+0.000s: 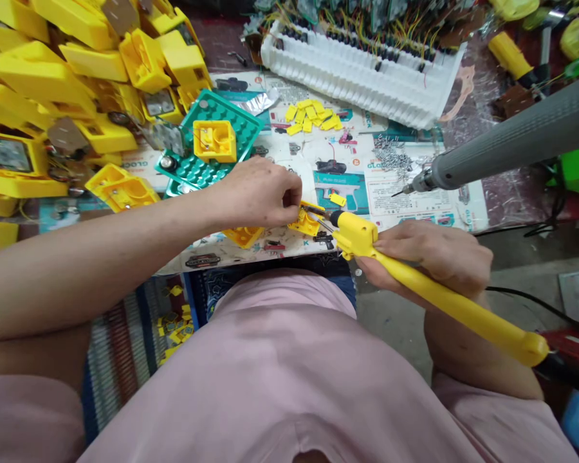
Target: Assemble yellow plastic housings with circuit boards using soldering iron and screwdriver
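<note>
My right hand (429,257) is wrapped round a yellow soldering tool (359,235) with a long handle. Its metal tip points left, at a small yellow housing (306,220) near the table's front edge. My left hand (265,193) is closed in a pinch right at that housing; what its fingertips hold is too small to make out. Another yellow housing (244,236) lies partly under my left wrist. Behind my left hand, an open yellow case (215,141) sits on a green ridged tray (211,109).
Yellow cases (43,77) are heaped at the left. Small yellow pieces (313,116), a white ridged rack (352,71) with wired parts and loose screws (390,154) lie behind. A grey electric screwdriver (502,138) reaches in from the right.
</note>
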Demonstrator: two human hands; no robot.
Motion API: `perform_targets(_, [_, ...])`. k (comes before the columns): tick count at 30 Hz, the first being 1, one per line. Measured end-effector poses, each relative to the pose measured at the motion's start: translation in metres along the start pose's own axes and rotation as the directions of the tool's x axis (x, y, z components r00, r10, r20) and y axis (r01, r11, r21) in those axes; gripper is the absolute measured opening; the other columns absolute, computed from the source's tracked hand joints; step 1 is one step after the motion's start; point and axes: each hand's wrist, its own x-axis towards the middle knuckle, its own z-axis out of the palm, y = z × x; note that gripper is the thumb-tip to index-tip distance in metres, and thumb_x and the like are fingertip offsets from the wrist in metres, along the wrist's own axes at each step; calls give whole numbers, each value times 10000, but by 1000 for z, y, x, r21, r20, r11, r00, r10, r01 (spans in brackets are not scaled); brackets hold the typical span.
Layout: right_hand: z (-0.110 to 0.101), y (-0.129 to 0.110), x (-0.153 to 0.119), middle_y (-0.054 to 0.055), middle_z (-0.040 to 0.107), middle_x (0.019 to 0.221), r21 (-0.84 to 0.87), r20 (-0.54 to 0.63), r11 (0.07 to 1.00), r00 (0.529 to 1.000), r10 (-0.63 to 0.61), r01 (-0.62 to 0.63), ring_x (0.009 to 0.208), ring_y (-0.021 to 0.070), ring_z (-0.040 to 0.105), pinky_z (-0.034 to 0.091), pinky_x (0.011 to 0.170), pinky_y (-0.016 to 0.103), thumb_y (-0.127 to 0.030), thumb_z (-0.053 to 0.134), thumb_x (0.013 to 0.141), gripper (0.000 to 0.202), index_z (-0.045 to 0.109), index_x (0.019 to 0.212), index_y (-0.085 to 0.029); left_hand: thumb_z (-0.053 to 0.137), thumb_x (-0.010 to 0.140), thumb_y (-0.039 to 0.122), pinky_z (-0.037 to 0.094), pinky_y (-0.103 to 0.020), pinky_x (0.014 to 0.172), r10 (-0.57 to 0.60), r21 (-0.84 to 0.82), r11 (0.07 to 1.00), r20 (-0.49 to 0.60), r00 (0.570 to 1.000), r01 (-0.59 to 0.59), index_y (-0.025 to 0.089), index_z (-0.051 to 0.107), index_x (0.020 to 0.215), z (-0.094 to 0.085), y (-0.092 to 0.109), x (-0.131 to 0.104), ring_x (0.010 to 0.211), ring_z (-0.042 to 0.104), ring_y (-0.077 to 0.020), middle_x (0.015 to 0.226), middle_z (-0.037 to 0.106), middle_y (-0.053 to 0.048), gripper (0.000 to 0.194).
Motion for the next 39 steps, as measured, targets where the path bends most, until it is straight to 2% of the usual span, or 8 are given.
perform_targets(8, [-1, 0, 6, -24, 668, 600, 71, -56, 997, 998, -20, 24, 577, 97, 678, 569, 563, 177, -105, 869, 675, 282, 606, 766, -149, 528, 741, 328, 462, -274, 767, 10, -8, 1000, -22, 1000, -10, 227, 733, 793, 2, -1, 1, 733, 661, -168, 639, 656, 21, 235])
perform_targets(14, [0, -2, 7, -33, 682, 626, 31, 0, 999, 1000, 8, -8, 590, 84, 676, 580, 591, 165, -145, 851, 708, 253, 605, 761, -168, 532, 734, 329, 454, -271, 745, -37, 7, 999, -6, 999, 37, 224, 737, 806, 1, 2, 1, 751, 665, -179, 663, 668, 10, 241])
perform_targets(19, [-2, -1, 6, -70, 674, 584, 56, -53, 998, 998, 32, -29, 545, 84, 675, 558, 541, 168, -183, 783, 779, 190, 613, 700, -213, 529, 733, 326, 447, -265, 746, -14, -11, 1000, -37, 999, 13, 229, 728, 793, 3, 0, 1, 725, 657, -168, 640, 661, 23, 229])
perform_targets(24, [-4, -2, 7, -46, 680, 573, 58, -77, 997, 996, 46, -42, 511, 114, 668, 575, 508, 202, -140, 826, 701, 233, 607, 696, -218, 532, 732, 326, 446, -273, 741, -32, -9, 999, -17, 999, 32, 222, 724, 787, 3, 0, 1, 738, 666, -180, 649, 660, 13, 225])
perform_targets(28, [-2, -1, 4, -73, 682, 572, 20, -102, 998, 993, 55, -53, 489, 119, 668, 557, 467, 202, -187, 826, 705, 229, 606, 693, -247, 525, 731, 328, 448, -280, 745, -41, -1, 999, -6, 999, 41, 219, 721, 786, 2, 1, 2, 749, 675, -191, 655, 663, 8, 231])
perform_targets(31, [-1, -1, -3, -71, 700, 599, -15, -144, 998, 988, 62, -65, 509, 125, 681, 571, 507, 208, -212, 838, 694, 205, 650, 764, -250, 518, 729, 334, 445, -269, 741, -14, 0, 1000, -22, 1000, 14, 224, 722, 794, 2, 0, 2, 737, 673, -181, 642, 661, 17, 240])
perform_targets(36, [-4, -12, -8, -47, 783, 797, -214, -108, 950, 972, 209, -228, 609, 129, 721, 566, 553, 216, -257, 777, 771, 253, 707, 1013, -275, 503, 746, 335, 443, -257, 718, -5, 0, 1000, -3, 1000, 5, 214, 724, 826, 1, 0, 1, 726, 670, -169, 683, 690, 10, 264])
perform_targets(39, [-5, -14, -8, -51, 790, 815, -229, -96, 951, 977, 190, -208, 602, 125, 719, 574, 568, 214, -262, 767, 779, 288, 704, 1060, -281, 506, 749, 338, 456, -265, 747, -5, 4, 1000, 0, 1000, 5, 215, 722, 830, 3, 0, 2, 745, 676, -172, 684, 689, 9, 262])
